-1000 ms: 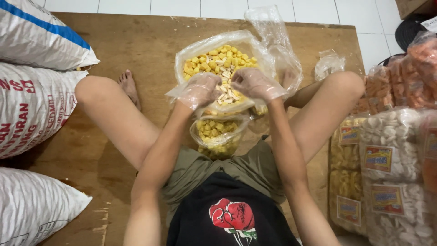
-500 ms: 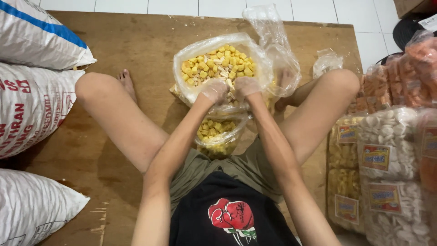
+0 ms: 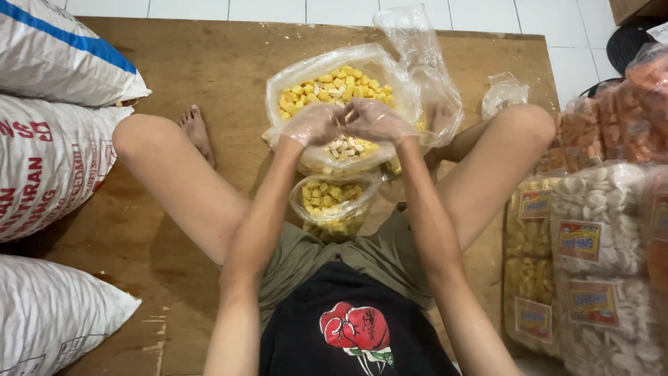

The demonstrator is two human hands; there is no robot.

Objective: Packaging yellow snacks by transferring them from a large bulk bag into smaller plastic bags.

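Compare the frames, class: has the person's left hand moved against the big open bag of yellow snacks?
Yes. The left hand has drawn back from the middle of the big bag toward its near rim, closing in on the right hand over the small bag.

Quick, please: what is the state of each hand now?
Left hand: gloved, cupped around yellow snack pieces.
Right hand: gloved, cupped against the left, scooping too.
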